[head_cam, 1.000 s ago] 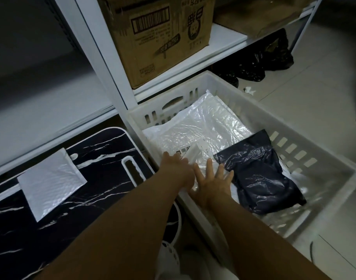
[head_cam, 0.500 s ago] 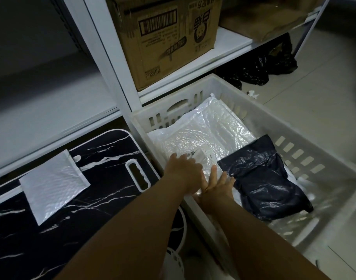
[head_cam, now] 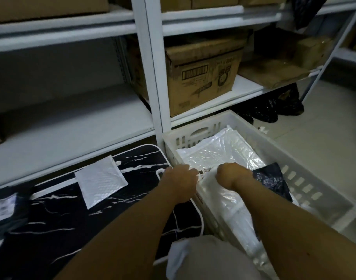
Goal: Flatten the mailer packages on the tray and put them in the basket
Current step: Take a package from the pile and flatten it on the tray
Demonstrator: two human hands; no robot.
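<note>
Fingers of both the left hand (head_cam: pixel 180 179) and right hand (head_cam: pixel 232 174) curl down out of sight at the near-left corner of the slotted white plastic basket (head_cam: pixel 306 164), over a crinkled white mailer (head_cam: pixel 217 158); whether they grip it I cannot tell. Right of it lies a wrinkled dark mailer (head_cam: pixel 271 178), while left, on the black marbled tray (head_cam: pixel 51 215), a flat square bubble mailer (head_cam: pixel 100 179) rests below a cardboard box (head_cam: pixel 203 77) on the far white shelf.

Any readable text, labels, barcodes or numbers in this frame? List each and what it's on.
No text reads clearly enough to quote.
Cardboard box: a barcode, a round logo and dark print, all too blurred to read.
White mailer between the left hand and right hand in the basket: a barcode label strip, digits unreadable.
Dark package at the tray's left edge: a white label with print, too blurred.
</note>
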